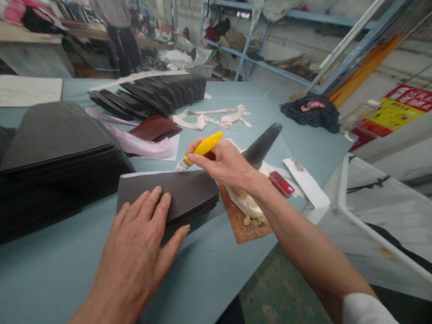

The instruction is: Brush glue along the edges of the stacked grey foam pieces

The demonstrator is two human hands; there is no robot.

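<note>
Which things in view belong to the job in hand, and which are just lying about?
In the job:
yellow brush, in the right grip
dark panel stack, under the left grip
brown board with pale lumps (likely)
larger dark stack at left (likely)

Seemingly just lying about:
pink cloth
pale strips
red box
dark cloth bundle
clear bottle

From here I see a yellow-handled brush (pixel 206 145); below it, charcoal-grey sheets (pixel 192 193); left of it, pink cloth (pixel 135 142); around it, dusty-blue tabletop (pixel 209 265); right, a red-and-yellow sign (pixel 396 113).
</note>
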